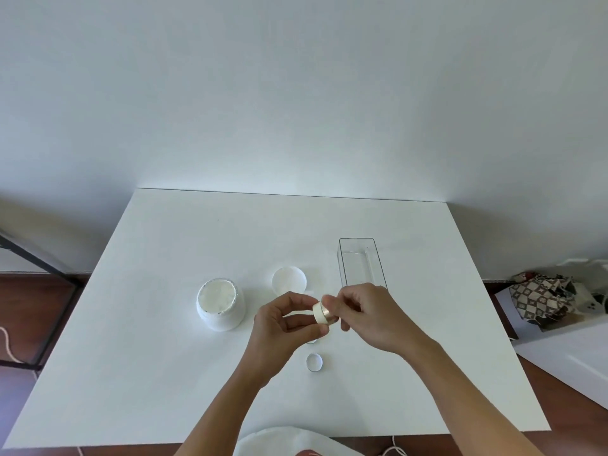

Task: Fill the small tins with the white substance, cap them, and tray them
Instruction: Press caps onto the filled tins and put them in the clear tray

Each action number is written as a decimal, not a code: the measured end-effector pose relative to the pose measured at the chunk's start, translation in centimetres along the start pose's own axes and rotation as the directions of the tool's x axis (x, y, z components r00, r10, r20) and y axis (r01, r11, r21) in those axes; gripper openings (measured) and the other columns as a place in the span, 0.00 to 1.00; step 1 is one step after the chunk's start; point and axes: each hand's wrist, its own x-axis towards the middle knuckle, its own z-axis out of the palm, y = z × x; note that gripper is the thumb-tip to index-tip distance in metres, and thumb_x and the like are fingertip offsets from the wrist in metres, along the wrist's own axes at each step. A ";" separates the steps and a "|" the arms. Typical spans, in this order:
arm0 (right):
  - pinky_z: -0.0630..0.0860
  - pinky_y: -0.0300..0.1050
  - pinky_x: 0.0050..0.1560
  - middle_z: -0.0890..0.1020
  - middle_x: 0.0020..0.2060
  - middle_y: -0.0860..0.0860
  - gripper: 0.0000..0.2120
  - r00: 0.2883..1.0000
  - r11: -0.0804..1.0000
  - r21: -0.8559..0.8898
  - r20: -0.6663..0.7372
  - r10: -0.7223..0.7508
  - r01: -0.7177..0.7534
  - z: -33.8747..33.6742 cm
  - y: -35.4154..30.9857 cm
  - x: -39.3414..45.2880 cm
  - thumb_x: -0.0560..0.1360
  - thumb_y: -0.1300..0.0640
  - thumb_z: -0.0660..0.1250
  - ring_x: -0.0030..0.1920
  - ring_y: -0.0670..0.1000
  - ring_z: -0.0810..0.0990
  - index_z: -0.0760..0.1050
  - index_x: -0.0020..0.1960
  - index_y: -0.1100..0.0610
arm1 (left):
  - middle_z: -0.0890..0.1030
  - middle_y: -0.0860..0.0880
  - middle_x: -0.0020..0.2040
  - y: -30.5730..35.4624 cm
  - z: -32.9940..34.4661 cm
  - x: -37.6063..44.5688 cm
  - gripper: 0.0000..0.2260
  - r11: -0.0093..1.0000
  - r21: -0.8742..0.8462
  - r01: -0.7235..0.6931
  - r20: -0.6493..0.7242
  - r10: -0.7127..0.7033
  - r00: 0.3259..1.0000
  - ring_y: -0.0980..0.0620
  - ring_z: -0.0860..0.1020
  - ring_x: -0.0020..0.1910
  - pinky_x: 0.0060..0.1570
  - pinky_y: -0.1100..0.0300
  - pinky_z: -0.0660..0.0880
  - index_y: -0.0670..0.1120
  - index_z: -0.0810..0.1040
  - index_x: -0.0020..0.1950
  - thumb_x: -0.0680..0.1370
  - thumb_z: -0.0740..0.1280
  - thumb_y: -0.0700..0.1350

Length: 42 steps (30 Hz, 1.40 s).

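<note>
A small round metal tin point(324, 313) is held above the white table point(164, 357), tilted on its side. My left hand point(283, 324) pinches it from the left and my right hand point(368, 314) grips it from the right. An open white jar point(219, 304) full of the white substance stands to the left. Its large white lid point(289, 280) lies behind my hands. Another small tin point(314, 362) stands open on the table below my hands. A clear rectangular tray point(360, 261) sits behind my right hand with nothing in it.
A round item point(311, 341) shows partly under my left hand; I cannot tell what it is. A patterned bag point(546, 299) lies on the floor to the right. A dark metal frame point(36, 261) stands at the left.
</note>
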 end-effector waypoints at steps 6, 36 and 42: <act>0.71 0.31 0.35 0.83 0.40 0.42 0.14 1.000 1.000 0.005 -0.007 -0.023 0.023 -0.9 0.2 -0.4 0.71 0.37 0.68 0.35 0.39 0.77 0.78 0.52 0.44 | 0.87 0.42 0.50 0.4 -0.1 0.4 0.14 1.000 -0.008 -0.009 0.019 0.009 1.000 0.40 0.86 0.49 0.50 0.50 0.83 0.45 0.83 0.50 0.69 0.78 0.32; 0.78 0.45 0.44 0.85 0.39 0.52 0.08 0.982 0.953 0.248 -0.021 0.188 -0.177 3.0 1.2 1.7 0.77 0.50 0.65 0.36 0.46 0.79 0.80 0.47 0.53 | 0.87 0.47 0.51 -1.9 -1.9 2.8 0.19 0.990 0.138 0.028 0.073 -0.039 0.997 0.47 0.86 0.51 0.55 0.55 0.82 0.45 0.81 0.56 0.69 0.78 0.31; 0.73 0.34 0.36 0.84 0.36 0.44 0.05 0.922 0.936 0.136 -0.177 0.344 -0.324 3.2 5.5 2.4 0.72 0.53 0.69 0.40 0.47 0.81 0.78 0.47 0.53 | 0.85 0.57 0.36 -4.2 -4.1 3.6 0.07 0.909 0.400 0.116 -0.224 -0.026 0.974 0.58 0.82 0.37 0.37 0.73 0.73 0.47 0.82 0.36 0.72 0.77 0.41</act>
